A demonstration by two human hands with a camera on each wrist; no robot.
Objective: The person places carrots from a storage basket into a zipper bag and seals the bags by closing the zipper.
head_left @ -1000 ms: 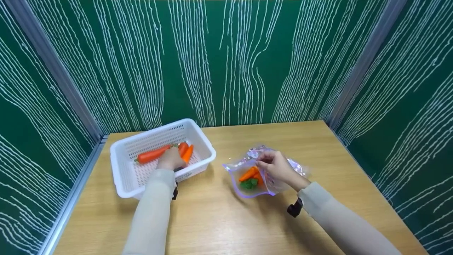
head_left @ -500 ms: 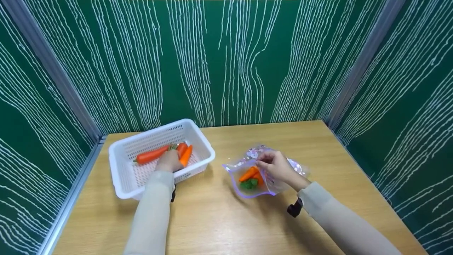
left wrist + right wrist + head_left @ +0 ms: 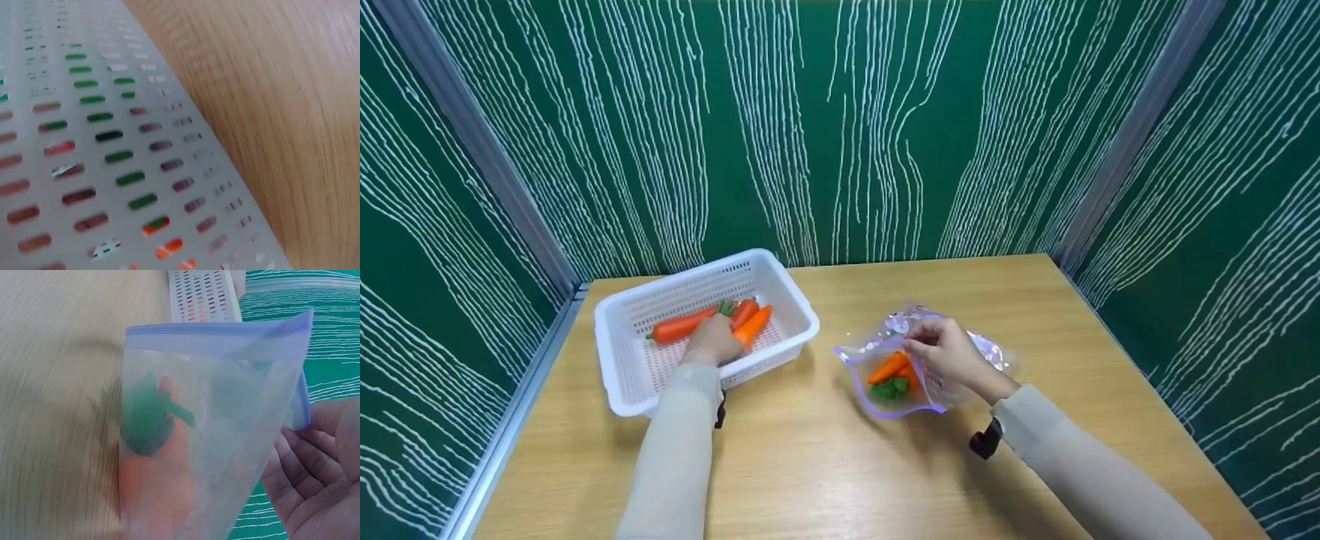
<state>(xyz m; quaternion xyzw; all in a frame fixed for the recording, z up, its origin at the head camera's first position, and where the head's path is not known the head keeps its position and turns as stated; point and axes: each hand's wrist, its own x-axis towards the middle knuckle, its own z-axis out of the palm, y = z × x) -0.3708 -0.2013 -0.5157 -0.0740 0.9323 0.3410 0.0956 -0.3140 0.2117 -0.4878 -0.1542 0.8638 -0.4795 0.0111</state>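
Observation:
In the head view my left hand (image 3: 711,341) reaches into a white plastic basket (image 3: 619,352), fingers down among the carrots. A long red-orange carrot (image 3: 679,328) lies to its left; a shorter red-orange carrot (image 3: 745,311) and a bright orange carrot (image 3: 754,327) lie to its right. A green leafy top (image 3: 725,307) shows just beyond the knuckles. The fingertips are hidden, so I cannot tell what they hold. My right hand (image 3: 949,351) pinches the edge of a clear zip bag (image 3: 219,343), keeping its mouth apart. Inside are orange carrots (image 3: 889,367) and a green leafy piece (image 3: 147,419).
In the left wrist view the slotted basket wall (image 3: 124,169) fills much of the frame, with green and orange showing through. The wooden table (image 3: 802,472) runs beneath both containers. Green panels (image 3: 825,150) with white wavy lines enclose its back and sides.
My left hand has shifted slightly left inside the basket, and more of the bright orange carrot and the green top shows. The right hand and bag have stayed put.

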